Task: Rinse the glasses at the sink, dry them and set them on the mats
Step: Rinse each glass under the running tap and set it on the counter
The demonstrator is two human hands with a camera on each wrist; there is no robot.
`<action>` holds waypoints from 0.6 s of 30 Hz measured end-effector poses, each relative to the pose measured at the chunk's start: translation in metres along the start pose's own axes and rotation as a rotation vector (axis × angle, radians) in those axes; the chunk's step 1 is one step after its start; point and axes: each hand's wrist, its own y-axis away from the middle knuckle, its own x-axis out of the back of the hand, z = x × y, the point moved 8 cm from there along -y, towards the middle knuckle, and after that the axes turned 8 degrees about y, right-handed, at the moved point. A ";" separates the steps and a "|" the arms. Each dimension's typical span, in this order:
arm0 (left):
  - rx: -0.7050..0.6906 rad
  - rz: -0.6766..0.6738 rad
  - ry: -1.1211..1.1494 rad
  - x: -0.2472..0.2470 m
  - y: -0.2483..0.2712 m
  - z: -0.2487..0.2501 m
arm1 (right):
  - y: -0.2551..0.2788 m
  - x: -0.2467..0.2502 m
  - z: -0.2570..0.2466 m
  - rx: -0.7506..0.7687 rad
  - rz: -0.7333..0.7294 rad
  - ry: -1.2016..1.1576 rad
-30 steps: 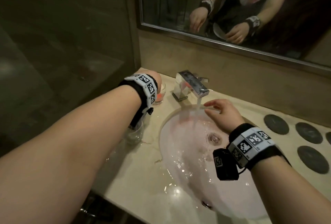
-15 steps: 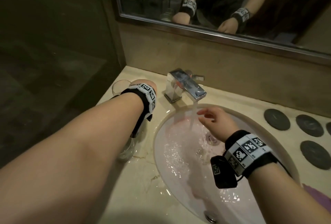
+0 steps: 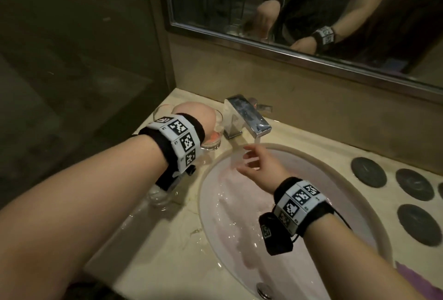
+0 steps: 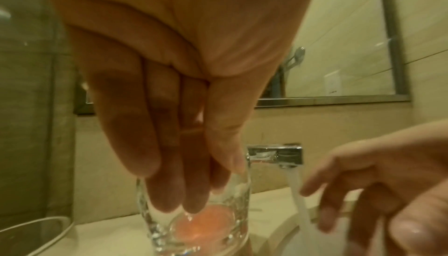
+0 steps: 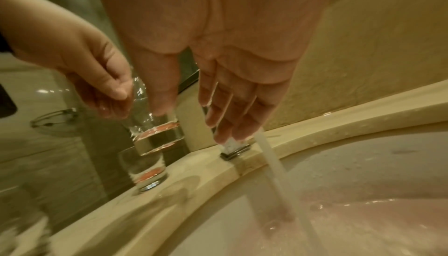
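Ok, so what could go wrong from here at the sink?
1. The left hand pinches the glass only at its rim, fingers inside and thumb outside. With water about, it might slip and strike the stone counter.
2. A second glass stands right under the left wrist. The forearm or wrist camera could knock it as the hand swings toward the stream.
3. The counter looks wet there, so a nudged glass could slide.
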 end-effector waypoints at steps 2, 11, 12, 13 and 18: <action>-0.046 0.011 -0.051 -0.003 0.008 0.012 | 0.000 -0.008 -0.009 0.043 -0.023 -0.043; -0.203 0.046 0.065 -0.034 0.049 0.074 | 0.012 -0.015 0.006 0.067 0.028 -0.240; -0.222 0.022 0.088 -0.036 0.050 0.082 | 0.012 -0.013 0.013 0.052 0.049 -0.236; -0.241 0.002 0.112 -0.040 0.049 0.087 | 0.013 -0.010 0.020 0.032 0.071 -0.236; -0.231 0.149 0.442 -0.050 0.039 0.079 | 0.002 0.001 0.063 -0.153 0.174 -0.209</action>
